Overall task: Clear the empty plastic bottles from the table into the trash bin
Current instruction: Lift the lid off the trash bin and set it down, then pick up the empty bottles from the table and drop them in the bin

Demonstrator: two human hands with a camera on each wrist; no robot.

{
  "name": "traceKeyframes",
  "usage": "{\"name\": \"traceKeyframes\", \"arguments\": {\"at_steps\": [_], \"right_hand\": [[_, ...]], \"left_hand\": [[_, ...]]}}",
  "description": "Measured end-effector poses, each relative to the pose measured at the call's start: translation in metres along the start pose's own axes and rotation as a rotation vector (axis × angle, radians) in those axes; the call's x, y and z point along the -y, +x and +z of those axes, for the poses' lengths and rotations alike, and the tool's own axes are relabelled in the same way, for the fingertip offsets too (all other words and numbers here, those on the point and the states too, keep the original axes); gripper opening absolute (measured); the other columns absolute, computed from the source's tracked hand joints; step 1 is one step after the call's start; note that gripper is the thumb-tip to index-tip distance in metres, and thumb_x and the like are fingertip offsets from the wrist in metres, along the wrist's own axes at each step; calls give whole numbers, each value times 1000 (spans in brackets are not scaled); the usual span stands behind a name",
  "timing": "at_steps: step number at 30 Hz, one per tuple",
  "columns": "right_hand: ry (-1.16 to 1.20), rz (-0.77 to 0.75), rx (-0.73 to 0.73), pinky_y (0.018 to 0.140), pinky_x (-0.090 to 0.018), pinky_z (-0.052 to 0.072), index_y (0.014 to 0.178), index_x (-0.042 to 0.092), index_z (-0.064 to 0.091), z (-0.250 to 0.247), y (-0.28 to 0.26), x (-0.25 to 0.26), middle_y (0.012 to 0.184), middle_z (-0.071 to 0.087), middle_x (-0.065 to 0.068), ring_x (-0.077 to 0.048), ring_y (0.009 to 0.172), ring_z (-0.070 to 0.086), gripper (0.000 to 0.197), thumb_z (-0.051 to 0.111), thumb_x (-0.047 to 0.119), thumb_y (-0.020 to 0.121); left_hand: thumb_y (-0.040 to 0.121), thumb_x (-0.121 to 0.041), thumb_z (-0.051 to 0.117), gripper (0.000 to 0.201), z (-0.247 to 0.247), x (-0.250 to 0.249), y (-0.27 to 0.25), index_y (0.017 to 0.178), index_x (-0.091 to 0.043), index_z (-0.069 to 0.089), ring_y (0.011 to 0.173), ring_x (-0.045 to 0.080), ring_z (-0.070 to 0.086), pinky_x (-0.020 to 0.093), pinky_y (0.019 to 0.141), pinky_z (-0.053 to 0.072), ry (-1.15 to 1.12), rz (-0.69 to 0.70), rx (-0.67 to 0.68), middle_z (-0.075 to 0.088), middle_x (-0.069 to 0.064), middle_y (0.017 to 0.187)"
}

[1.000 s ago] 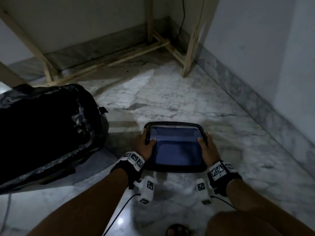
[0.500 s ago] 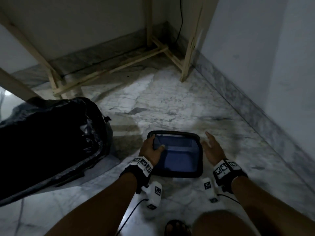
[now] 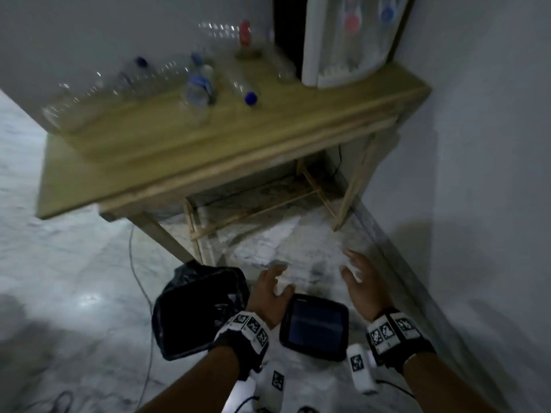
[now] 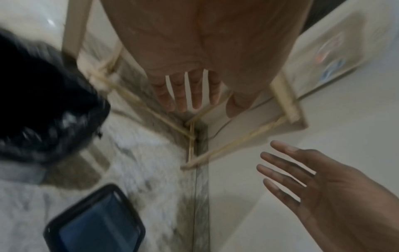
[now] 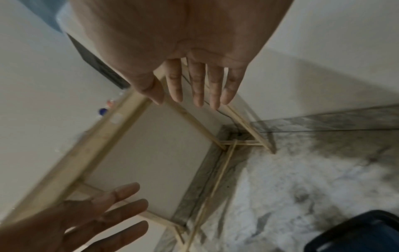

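Several clear empty plastic bottles [image 3: 196,93] with blue caps lie and stand on the wooden table [image 3: 268,138], blurred in the head view. Below on the marble floor stands a small dark bin [image 3: 314,330] with a blue inside, also in the left wrist view [image 4: 95,221]. My left hand [image 3: 272,289] hovers just above the bin's left rim, fingers spread and holding nothing. Level with it, my right hand [image 3: 356,275] is raised over the floor to the right of the bin, fingers straight and empty. Both palms [image 4: 187,88] [image 5: 194,85] show bare in the wrist views.
A black trash bag over a larger bin [image 3: 196,311] sits left of the small bin. A white water dispenser [image 3: 346,37] stands on the table's right end. A wall [image 3: 477,204] runs close on the right. A cable [image 3: 137,278] trails over the floor on the left.
Both hands have let go of the small bin, now set on the floor, and lifted off it with fingers spread. The head has risen, bringing the tabletop and bottles into view.
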State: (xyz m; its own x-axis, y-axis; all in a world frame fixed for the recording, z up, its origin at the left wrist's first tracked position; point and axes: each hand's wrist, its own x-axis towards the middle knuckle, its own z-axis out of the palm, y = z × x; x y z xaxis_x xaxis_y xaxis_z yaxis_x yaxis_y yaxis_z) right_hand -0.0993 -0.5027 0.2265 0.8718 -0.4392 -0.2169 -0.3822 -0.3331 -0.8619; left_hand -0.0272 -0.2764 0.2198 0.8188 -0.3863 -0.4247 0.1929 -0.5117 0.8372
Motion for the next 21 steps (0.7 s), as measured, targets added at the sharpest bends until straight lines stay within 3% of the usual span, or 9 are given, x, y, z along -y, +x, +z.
{"name": "traceKeyframes", "arguments": {"at_steps": [1,3,7,9,13,18,21], "right_hand": [[6,-20,5,109,-36,41,137,27,52,-3,-3,28,141,51,6,-15,131,48,42,56,21,96],[21,-58,20,108,-36,42,135,27,54,-8,-7,82,139,53,5,-14,129,49,41,57,19,95],[36,-104,75,103,-26,40,134,27,55,-6,-3,174,137,55,3,-12,127,50,40,55,19,95],[22,-141,93,100,-24,39,130,30,55,2,4,214,137,56,1,-15,127,51,39,56,17,94],[-28,-169,153,104,-34,43,134,30,54,27,27,279,140,54,0,-18,129,50,42,56,21,94],[-221,-288,123,98,-26,40,137,20,52,83,74,348,144,47,-3,-23,129,50,48,60,22,90],[-260,-290,94,105,-33,38,142,22,46,123,118,377,150,38,-6,-26,136,42,60,64,26,85]], "left_hand": [[76,-56,58,34,-21,-15,-10,105,-72,46,115,26,63,49,93,56,-3,-6,-12,57,5,131],[77,-54,54,34,-63,-48,-30,106,-69,46,114,18,63,44,94,55,48,27,-54,58,-1,131],[91,-28,62,36,-143,-103,-59,126,-35,57,118,16,60,31,95,53,107,52,-166,61,-2,130],[93,-25,63,37,-181,-116,-65,129,-25,58,115,16,61,26,90,51,133,60,-236,62,-3,128],[92,-26,64,38,-252,-135,-60,129,-19,60,117,19,60,39,93,53,172,75,-344,62,1,128],[89,-32,64,41,-359,-141,-21,130,-28,59,121,26,57,44,96,51,276,81,-415,53,5,131],[82,-36,65,48,-420,-142,18,128,-23,61,121,35,55,42,100,47,375,106,-523,54,13,131]]}}
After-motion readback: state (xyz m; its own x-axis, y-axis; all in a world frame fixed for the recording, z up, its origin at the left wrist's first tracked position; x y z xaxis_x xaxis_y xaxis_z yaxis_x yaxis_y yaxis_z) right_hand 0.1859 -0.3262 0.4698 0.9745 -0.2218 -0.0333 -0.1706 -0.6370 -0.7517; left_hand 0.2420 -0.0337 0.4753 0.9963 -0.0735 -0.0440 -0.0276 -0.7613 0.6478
